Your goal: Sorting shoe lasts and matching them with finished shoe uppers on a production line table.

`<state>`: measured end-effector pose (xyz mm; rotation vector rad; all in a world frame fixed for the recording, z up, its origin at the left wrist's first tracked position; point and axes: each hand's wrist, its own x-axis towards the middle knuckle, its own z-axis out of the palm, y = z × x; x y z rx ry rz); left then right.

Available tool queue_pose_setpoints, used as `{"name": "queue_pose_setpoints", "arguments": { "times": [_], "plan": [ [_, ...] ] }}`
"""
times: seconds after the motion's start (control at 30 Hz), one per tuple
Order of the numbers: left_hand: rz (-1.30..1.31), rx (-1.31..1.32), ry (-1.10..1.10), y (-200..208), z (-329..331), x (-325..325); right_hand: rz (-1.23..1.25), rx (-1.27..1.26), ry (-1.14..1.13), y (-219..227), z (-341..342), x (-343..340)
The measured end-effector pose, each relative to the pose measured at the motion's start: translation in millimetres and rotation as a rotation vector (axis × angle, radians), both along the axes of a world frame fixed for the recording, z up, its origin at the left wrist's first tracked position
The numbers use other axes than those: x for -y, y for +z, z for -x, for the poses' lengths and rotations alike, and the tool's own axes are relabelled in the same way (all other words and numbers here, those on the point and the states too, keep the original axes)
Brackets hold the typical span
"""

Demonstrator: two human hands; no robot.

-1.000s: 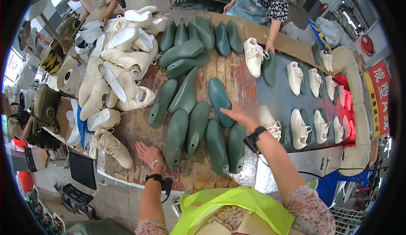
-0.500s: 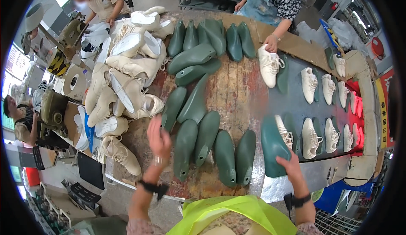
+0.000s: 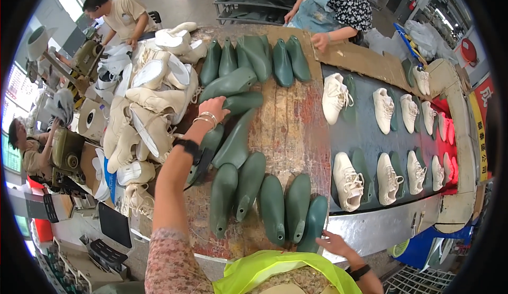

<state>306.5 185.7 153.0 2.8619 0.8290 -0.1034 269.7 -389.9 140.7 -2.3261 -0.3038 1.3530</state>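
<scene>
Covering end of green shoe last [image 3: 244, 102] with left hand [image 3: 214, 107]; cannot tell if gripping. Extending right hand [image 3: 335, 243], unclenched, just right of teal shoe last [image 3: 316, 221]. Far right of that hand: lettered yellow-red sign [image 3: 480, 135].

Seen from where I stand: red sign [image 3: 485, 94], right edge of the frame, one large pale character visible, partly cut off; yellow strip [image 3: 481, 145] along its left side, smaller dark characters stacked in a column down it
</scene>
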Motion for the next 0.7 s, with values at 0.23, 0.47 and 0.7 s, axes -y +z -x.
{"name": "queue_pose_setpoints", "arguments": {
  "times": [0.23, 0.47, 0.7],
  "plan": [
    [0.122, 0.319, 0.154, 88, 179, 52, -0.425, 0.416, 0.307, 30, -124, -94],
    [0.356, 0.489, 0.851, 30, 381, 195, -0.716, 0.946, 0.806, 20, -193, -382],
    [0.54, 0.53, 1.108, -46, 396, 289, -0.219, 1.266, 1.352, -33, -207, -529]
  ]
}}
